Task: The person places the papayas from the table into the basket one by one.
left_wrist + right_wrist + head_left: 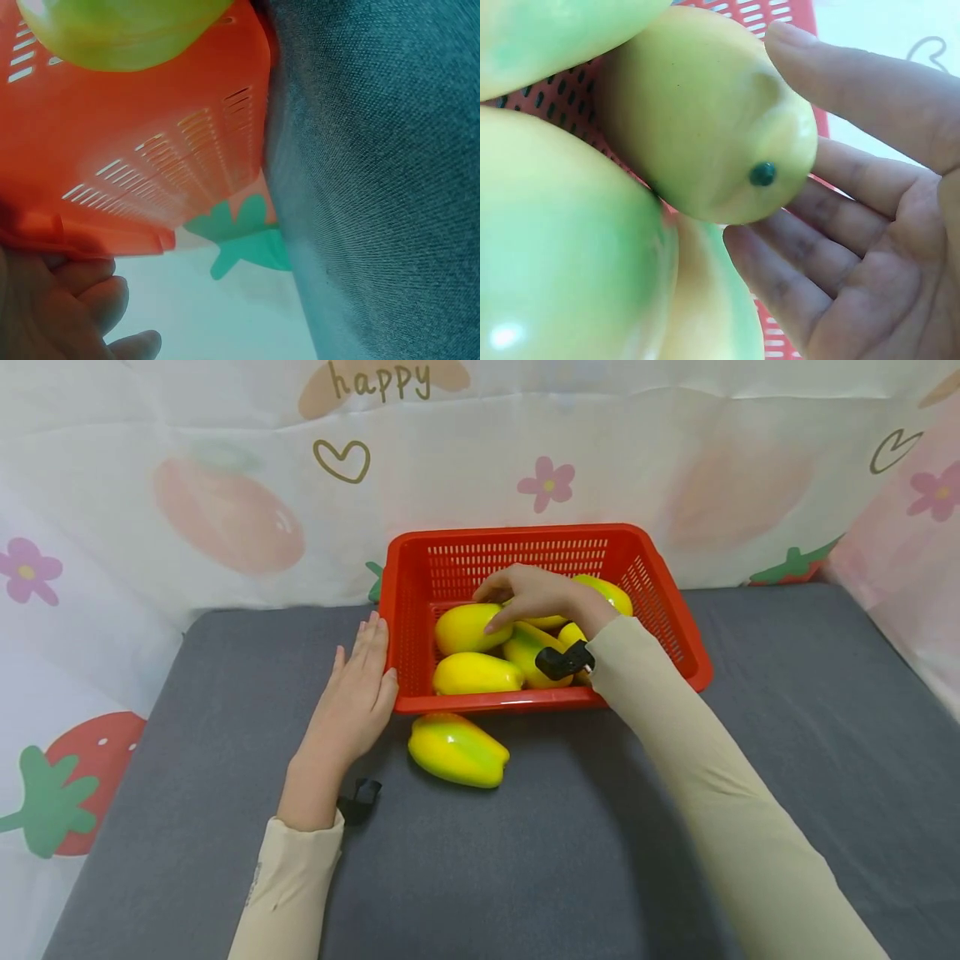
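A red plastic basket (495, 702) with slotted walls stands at the back of the table. Several shiny yellow-green papayas lie in it, among them one at the front left (477, 674). My right hand (536, 592) reaches inside and holds the stem end of a papaya (463, 628) at the left; in the right wrist view, thumb and fingers lie around that papaya (697, 112). My left hand (351, 700) rests with straight fingers against the basket's left side. Outside, another papaya (456, 752) lies on the table before the front rim.
Dark grey cloth (525, 860) covers the table. Behind it hangs a pale printed curtain (465, 468) with hearts, flowers and fruit, close to the basket's back. A black wrist camera (558, 662) on the right wrist sits over the basket's front part.
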